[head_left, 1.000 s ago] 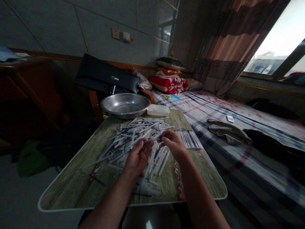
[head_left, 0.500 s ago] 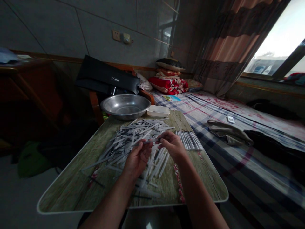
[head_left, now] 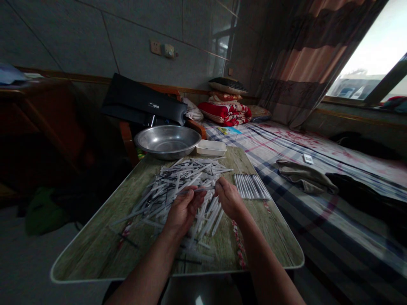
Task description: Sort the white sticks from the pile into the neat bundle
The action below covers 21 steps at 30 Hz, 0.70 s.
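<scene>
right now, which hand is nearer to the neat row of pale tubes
Right. The right hand is just left of the row of pale tubes; the left hand is farther left, over the loose pile.

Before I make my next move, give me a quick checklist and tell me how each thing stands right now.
1. Left hand gripping the slender, pale, tube-like piece: ok, pinched between thumb and fingers.
2. Right hand gripping its other end: cannot tell; the fingers are there, but their grip is hidden.
3. Neat row of slim, whitish tubes in line: ok, side by side, apart from the pile.
4. Loose pile of slim white and dark sticks sorted: not ok, they cross at many angles.
5. Round, silver metal basin upright: ok, open side up.
6. Contents of the white, rectangular tray: cannot tell, too small.
</scene>
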Each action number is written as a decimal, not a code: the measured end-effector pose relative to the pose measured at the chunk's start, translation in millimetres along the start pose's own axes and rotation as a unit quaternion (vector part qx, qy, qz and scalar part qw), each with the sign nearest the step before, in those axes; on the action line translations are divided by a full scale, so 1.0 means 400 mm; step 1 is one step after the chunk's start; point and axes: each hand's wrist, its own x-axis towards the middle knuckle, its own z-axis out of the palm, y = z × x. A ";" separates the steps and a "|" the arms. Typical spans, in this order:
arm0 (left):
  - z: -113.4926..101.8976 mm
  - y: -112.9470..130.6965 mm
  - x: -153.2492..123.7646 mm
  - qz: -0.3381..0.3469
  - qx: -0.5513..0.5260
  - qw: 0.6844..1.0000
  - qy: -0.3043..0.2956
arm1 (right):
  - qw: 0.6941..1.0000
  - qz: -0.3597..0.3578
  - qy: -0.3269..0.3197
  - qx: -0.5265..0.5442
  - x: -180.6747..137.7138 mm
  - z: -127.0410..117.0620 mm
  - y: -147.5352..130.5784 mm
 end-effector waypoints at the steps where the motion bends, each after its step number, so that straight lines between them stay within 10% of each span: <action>1: 0.000 -0.001 -0.002 0.001 0.006 1.000 -0.006 | 1.000 0.000 0.006 -0.021 0.000 0.000 -0.002; 12: 0.004 0.002 -0.003 0.014 0.037 0.999 -0.002 | 0.954 0.080 -0.060 0.281 0.002 0.000 0.048; 21: 0.008 -0.001 -0.007 0.000 0.049 0.999 -0.007 | 0.979 0.094 -0.078 0.165 -0.002 -0.004 0.054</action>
